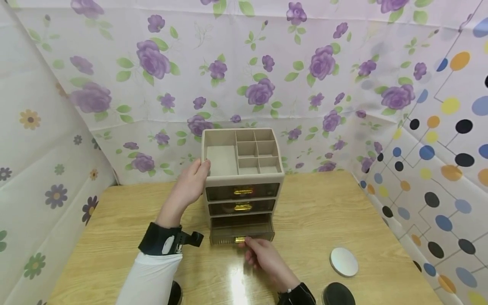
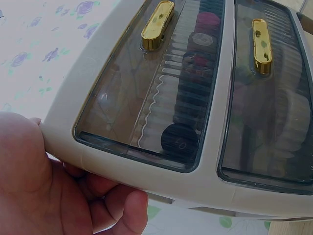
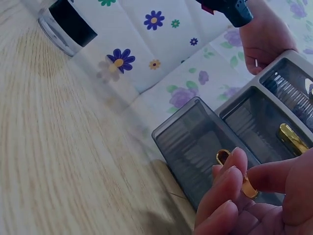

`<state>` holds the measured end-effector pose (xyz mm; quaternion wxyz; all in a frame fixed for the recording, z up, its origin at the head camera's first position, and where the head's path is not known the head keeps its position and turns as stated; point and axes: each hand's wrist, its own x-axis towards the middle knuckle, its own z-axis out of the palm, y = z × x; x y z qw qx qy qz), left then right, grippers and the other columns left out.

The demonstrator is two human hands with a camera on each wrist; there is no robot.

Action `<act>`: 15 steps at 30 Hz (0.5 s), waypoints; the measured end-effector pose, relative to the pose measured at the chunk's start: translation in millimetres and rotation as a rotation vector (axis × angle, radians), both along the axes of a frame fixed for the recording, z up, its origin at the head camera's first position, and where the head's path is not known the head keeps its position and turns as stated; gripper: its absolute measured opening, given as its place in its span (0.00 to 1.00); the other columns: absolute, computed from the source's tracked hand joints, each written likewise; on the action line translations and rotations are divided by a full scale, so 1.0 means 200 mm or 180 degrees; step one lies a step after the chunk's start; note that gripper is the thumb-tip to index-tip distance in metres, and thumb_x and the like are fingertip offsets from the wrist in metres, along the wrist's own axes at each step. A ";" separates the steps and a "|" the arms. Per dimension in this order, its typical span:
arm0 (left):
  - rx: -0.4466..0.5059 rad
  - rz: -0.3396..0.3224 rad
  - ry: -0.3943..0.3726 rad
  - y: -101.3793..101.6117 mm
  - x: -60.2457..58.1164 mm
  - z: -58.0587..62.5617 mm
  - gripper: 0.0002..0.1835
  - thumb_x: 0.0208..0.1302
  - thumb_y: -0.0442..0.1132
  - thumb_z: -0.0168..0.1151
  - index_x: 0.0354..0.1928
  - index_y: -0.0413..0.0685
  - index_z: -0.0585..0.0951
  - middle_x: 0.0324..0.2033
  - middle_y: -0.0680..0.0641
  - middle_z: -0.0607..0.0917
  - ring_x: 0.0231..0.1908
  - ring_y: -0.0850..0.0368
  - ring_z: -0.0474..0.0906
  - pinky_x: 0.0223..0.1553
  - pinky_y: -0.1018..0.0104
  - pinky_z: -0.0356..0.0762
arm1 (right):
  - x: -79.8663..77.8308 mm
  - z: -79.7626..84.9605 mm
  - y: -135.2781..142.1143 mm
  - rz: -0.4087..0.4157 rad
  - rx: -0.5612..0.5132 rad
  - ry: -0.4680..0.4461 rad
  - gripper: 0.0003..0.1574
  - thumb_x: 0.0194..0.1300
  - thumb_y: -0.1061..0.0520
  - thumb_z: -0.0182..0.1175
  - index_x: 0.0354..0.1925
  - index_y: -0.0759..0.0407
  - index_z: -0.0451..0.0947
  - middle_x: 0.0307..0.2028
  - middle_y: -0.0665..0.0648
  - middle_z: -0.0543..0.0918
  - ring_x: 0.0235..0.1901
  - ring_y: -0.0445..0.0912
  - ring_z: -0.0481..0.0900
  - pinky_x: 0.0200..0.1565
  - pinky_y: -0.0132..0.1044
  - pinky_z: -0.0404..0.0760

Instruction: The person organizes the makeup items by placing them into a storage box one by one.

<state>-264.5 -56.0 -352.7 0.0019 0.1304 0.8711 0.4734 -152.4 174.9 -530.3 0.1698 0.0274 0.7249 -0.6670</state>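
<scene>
A beige desktop drawer organizer (image 1: 244, 179) with an open compartment top stands on the wooden table. My left hand (image 1: 190, 182) grips its upper left side, thumb over the rim and fingers curled against the side wall. The smoky clear bottom drawer (image 1: 225, 232) is pulled out, and its inside looks bare. My right hand (image 1: 267, 259) pinches that drawer's gold handle (image 3: 249, 188) between thumb and fingers. The top drawer (image 2: 112, 112) and middle drawer (image 2: 244, 142) are closed. Dark round items (image 2: 179, 139) show through the top one; a pale round thing (image 2: 296, 120) shows in the middle one.
A white round lid (image 1: 344, 262) and a black-topped round container (image 1: 338, 295) are on the table at right. Near the left sleeve is a clear jar with a black band (image 3: 73, 24). Patterned cloth walls (image 1: 267, 55) enclose the table's back and sides.
</scene>
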 end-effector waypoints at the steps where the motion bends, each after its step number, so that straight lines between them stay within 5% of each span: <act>1: 0.0001 0.0003 -0.0003 0.00 0.00 0.00 0.25 0.80 0.58 0.31 0.40 0.44 0.67 0.25 0.41 0.68 0.19 0.48 0.64 0.21 0.58 0.66 | 0.00 0.00 0.00 -0.0001 -0.0008 0.0016 0.31 0.75 0.39 0.51 0.48 0.65 0.81 0.21 0.46 0.77 0.20 0.37 0.72 0.21 0.27 0.70; 15: 0.0094 -0.0035 0.0005 0.00 0.00 -0.01 0.25 0.80 0.59 0.31 0.39 0.45 0.67 0.23 0.43 0.69 0.17 0.49 0.65 0.19 0.60 0.67 | 0.07 0.00 0.01 0.0114 -0.0033 0.0046 0.29 0.75 0.41 0.51 0.47 0.66 0.81 0.20 0.46 0.77 0.19 0.36 0.71 0.21 0.25 0.69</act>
